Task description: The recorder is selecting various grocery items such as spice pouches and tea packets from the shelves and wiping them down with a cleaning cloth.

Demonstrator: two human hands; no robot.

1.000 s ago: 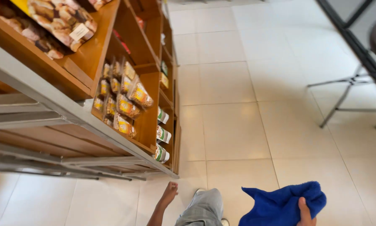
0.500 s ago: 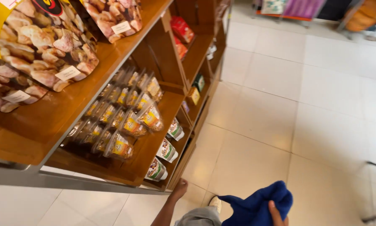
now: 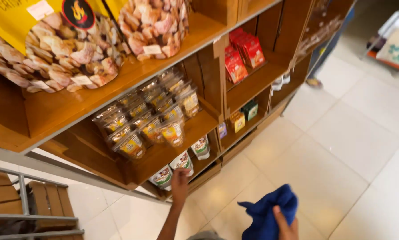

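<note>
Wooden shelving [image 3: 164, 155] left; pale glossy floor tiles [image 3: 355, 142] right.

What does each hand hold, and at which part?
The right hand grips a bunched blue cloth at its lower edge. The left hand reaches a white pouch; any hold cannot be told.

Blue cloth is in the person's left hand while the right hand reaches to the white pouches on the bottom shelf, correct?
Not quite: the head view shows the blue cloth in the right hand, and the left hand reaching to the white pouches.
</note>
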